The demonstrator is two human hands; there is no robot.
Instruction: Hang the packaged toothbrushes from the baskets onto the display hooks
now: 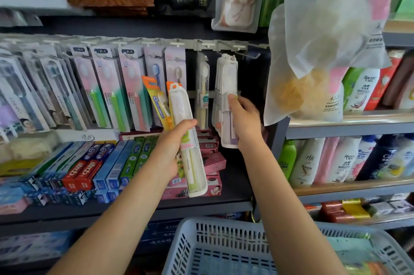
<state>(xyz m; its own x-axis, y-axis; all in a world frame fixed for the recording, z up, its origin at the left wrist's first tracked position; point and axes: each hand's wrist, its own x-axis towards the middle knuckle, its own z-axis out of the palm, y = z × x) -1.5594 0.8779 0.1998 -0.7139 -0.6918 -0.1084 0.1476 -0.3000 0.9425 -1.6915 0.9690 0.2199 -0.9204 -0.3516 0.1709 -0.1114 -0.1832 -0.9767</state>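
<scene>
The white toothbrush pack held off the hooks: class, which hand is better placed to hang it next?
The left hand: it already grips the white toothbrush pack, its hang tab up, while the right hand holds the hanging packs.

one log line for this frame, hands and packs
left hand: holds white toothbrush pack plus orange packs | right hand: grips white packs on hook | basket: below

L hand [173, 140] gripping, R hand [243, 118] pinching
</scene>
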